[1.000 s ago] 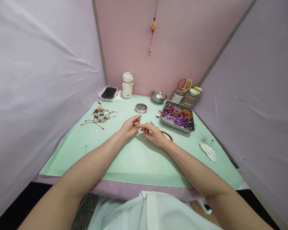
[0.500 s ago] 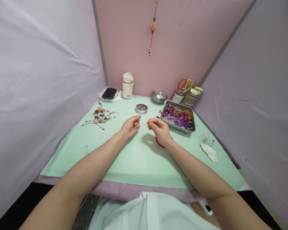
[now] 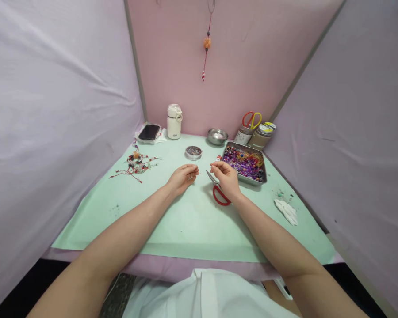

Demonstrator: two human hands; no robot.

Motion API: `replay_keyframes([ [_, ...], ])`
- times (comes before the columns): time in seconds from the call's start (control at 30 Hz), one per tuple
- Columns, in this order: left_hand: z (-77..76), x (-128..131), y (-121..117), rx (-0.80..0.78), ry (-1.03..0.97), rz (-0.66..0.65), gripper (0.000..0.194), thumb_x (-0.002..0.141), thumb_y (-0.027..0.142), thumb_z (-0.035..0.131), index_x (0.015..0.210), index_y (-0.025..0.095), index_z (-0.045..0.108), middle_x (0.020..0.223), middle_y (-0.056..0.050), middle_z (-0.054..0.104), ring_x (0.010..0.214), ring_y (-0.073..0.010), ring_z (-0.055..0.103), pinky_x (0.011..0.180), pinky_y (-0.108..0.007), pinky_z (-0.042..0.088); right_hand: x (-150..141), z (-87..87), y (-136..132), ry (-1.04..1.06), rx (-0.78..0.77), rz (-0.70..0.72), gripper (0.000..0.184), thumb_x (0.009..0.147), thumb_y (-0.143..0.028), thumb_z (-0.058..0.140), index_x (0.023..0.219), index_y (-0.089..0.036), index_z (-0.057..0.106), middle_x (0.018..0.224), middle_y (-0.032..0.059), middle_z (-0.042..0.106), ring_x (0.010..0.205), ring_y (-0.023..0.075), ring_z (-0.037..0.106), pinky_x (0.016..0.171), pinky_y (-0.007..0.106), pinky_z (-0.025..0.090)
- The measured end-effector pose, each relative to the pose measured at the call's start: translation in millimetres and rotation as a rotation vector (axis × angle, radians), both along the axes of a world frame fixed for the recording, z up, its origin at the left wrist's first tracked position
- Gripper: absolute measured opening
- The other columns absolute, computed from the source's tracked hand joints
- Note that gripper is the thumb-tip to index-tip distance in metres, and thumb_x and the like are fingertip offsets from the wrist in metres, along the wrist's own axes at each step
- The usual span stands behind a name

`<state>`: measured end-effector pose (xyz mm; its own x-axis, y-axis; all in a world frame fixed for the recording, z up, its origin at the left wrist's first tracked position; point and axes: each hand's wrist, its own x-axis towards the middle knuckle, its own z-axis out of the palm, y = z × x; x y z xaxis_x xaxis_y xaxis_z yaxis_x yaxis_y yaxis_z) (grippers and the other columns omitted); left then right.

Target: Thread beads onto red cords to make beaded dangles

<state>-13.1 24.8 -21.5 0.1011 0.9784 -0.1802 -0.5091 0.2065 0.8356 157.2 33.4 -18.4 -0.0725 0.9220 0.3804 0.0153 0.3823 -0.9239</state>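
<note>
My left hand (image 3: 184,178) is closed in a pinch above the middle of the table, its fingers curled around something too small to make out. Across a small gap, my right hand (image 3: 227,179) also pinches, thumb against forefinger; what it holds, if anything, cannot be seen. Below the right hand lie red-handled scissors (image 3: 215,191), blades toward the left hand and partly covered by it. Just beyond the hands stands a small round dish (image 3: 193,153) of tiny pieces. A metal tray (image 3: 256,181) of purple beads and cords is close to the right hand.
Strung bead pieces (image 3: 137,163) lie at the left. Along the back are a phone (image 3: 150,132), a white bottle (image 3: 174,123), a metal bowl (image 3: 217,137) and two jars, one holding scissors. A crumpled white cloth (image 3: 286,212) lies right. A beaded cord (image 3: 207,43) hangs on the back wall.
My right hand has shifted slightly right, widening the gap between the hands and uncovering more of the scissors. My left hand has turned a little. The camera view has tilted slightly.
</note>
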Motion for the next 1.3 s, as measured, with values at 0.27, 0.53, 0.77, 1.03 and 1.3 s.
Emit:
replay_keyframes([
  [0.27,0.8,0.6,-0.8,0.027,0.043,0.001,0.026,0.06,0.03,0.078,0.075,0.017,0.062,0.081,-0.003,0.065,0.079,-0.0112,0.06,0.076,-0.025,0.041,4.8,10.8,-7.6,-0.334,0.217,-0.101,0.016,0.08,-0.029,0.054,0.068,-0.019,0.059,0.07,0.0012,0.059,0.068,0.0148,0.051,0.065,0.028,0.04],
  [0.53,-0.8,-0.3,-0.5,0.04,0.049,-0.012,0.03,0.058,0.032,0.081,0.076,0.017,0.063,0.08,-0.003,0.064,0.077,-0.0111,0.059,0.073,-0.024,0.042,4.0,8.8,-6.6,-0.329,0.169,-0.07,0.017,0.08,-0.032,0.057,0.086,-0.02,0.067,0.082,0.0031,0.069,0.066,0.0151,0.054,0.068,0.03,0.043],
  [0.77,-0.7,0.4,-1.1,0.059,0.084,-0.026,0.031,0.057,0.035,0.081,0.076,0.016,0.064,0.079,-0.003,0.064,0.075,-0.0103,0.058,0.074,-0.025,0.042,2.9,8.5,-8.0,-0.344,0.183,-0.078,0.018,0.08,-0.035,0.059,0.08,-0.02,0.068,0.078,0.0033,0.068,0.067,0.0161,0.055,0.068,0.031,0.043],
  [1.03,-0.5,3.4,-3.7,0.136,0.112,-0.033,0.031,0.057,0.035,0.08,0.075,0.015,0.064,0.076,-0.002,0.063,0.072,-0.0093,0.056,0.072,-0.024,0.04,4.2,11.9,-10.0,-0.439,0.353,-0.142,0.014,0.082,-0.026,0.054,0.07,-0.021,0.058,0.071,0.0019,0.059,0.069,0.0164,0.05,0.07,0.031,0.04],
  [1.3,0.5,4.7,-5.2,0.189,0.185,-0.031,0.032,0.057,0.038,0.079,0.074,0.016,0.064,0.073,-0.001,0.062,0.072,-0.0102,0.055,0.075,-0.026,0.041,4.7,11.3,-8.5,-0.497,0.375,-0.132,0.013,0.08,-0.022,0.055,0.067,-0.021,0.057,0.069,0.0011,0.058,0.067,0.0162,0.049,0.07,0.031,0.039],
])
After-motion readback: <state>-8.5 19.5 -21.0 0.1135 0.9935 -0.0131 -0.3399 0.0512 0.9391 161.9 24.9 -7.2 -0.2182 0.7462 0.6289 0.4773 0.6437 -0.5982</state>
